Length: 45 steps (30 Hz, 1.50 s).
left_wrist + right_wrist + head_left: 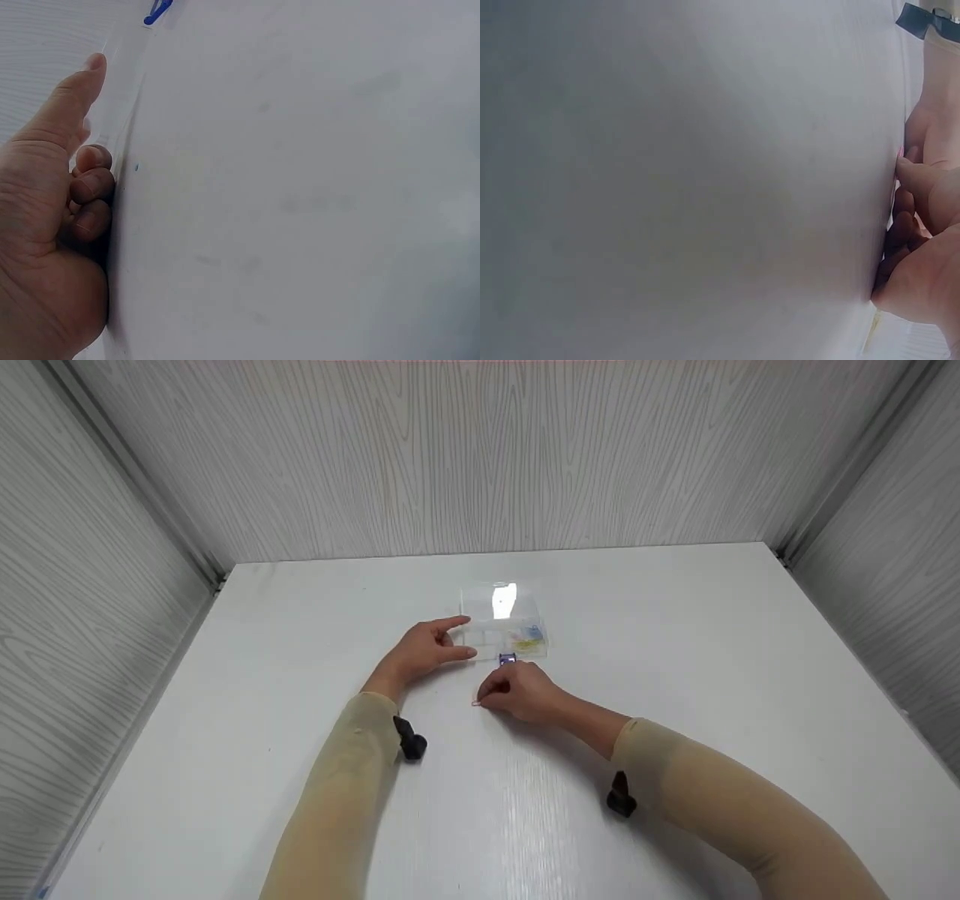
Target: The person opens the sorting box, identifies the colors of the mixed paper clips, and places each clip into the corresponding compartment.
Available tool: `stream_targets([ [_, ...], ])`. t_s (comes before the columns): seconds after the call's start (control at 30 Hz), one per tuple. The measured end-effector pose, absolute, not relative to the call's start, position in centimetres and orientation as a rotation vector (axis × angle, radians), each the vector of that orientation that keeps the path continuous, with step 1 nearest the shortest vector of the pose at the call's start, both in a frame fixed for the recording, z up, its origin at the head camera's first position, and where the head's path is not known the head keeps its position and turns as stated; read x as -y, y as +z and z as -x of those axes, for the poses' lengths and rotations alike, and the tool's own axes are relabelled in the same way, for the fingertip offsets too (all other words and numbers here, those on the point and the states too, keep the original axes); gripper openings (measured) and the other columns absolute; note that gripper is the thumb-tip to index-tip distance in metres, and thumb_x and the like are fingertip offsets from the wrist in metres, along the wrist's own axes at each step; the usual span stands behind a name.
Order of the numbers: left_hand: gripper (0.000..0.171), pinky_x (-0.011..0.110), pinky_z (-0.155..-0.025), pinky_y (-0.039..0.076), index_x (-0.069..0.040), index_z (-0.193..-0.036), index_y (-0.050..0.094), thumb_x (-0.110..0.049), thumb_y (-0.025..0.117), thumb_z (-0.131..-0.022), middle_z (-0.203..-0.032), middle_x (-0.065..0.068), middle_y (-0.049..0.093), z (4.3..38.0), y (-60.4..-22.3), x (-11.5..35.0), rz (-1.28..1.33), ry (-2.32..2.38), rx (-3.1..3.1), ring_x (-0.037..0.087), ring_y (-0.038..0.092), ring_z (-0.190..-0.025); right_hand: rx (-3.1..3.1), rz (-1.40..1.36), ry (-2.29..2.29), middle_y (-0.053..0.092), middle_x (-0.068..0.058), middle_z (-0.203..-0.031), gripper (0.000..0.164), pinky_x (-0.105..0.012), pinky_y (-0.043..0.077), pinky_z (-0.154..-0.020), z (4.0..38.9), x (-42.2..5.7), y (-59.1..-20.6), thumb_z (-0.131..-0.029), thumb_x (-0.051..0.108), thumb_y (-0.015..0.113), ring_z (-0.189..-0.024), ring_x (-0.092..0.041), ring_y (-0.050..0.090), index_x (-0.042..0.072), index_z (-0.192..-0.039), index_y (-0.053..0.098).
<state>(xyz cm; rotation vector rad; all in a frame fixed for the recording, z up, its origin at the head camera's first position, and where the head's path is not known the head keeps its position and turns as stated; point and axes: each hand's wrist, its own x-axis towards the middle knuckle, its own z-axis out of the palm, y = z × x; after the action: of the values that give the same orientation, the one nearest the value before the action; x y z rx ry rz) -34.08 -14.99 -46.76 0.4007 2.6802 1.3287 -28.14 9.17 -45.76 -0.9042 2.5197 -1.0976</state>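
Observation:
A clear plastic compartment box (485,639) lies on the white table with its clear lid (480,601) raised or folded back. Small blue and yellow pieces (529,641) sit in its right-hand compartments. My left hand (429,649) is at the box's left side, thumb and index finger extended against it, the other fingers bent. A blue-purple piece (508,658), perhaps a latch, shows at the box's front edge. In front of the box, my right hand (521,690) pinches a small reddish-pink paper clip (475,703) at the table surface; most of it is hidden by the fingers.
The white table (300,660) is bounded by a wood-grain panel (480,457) at the back and by side panels left and right. Black camera mounts (412,744) sit at both sleeve cuffs.

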Motion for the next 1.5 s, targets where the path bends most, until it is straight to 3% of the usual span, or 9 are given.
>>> stream_targets([
  [1.5,0.07,0.033,-0.083,0.041,-0.023,-0.155,0.059,-0.039,0.085,-0.092,-0.081,-0.003,0.053,34.18,-46.98,15.11,-0.396,1.36,-2.67,0.014,0.045,-0.076,-2.487,0.826,-1.155,0.074,0.005,-0.091,0.008,-0.027,0.049,-0.079,28.33,-9.39,-45.66,-0.099,0.012,0.075,-0.086,-0.01,0.059,0.011,-0.097,0.082],
])
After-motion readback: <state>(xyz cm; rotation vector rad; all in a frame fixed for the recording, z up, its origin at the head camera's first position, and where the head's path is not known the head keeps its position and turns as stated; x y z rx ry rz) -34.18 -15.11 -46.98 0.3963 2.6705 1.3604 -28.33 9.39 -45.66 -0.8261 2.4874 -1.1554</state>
